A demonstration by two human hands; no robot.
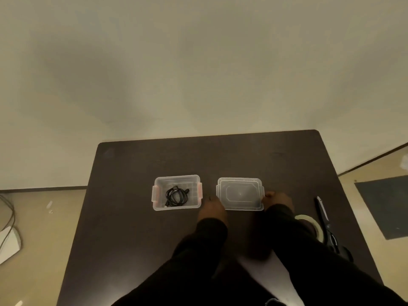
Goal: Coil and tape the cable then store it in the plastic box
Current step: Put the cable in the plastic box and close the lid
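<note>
A clear plastic box with orange latches stands open on the dark table. A coiled black cable lies inside it. The clear lid lies flat to the right of the box. My left hand is at the lid's near left corner, and my right hand is at its right edge. Fingers of both hands touch the rim. Both sleeves are black.
A roll of clear tape lies on the table right of my right arm, partly hidden by the sleeve. Black scissors lie beside it near the table's right edge. The floor holds a dark mat at right and a white object with cables at left.
</note>
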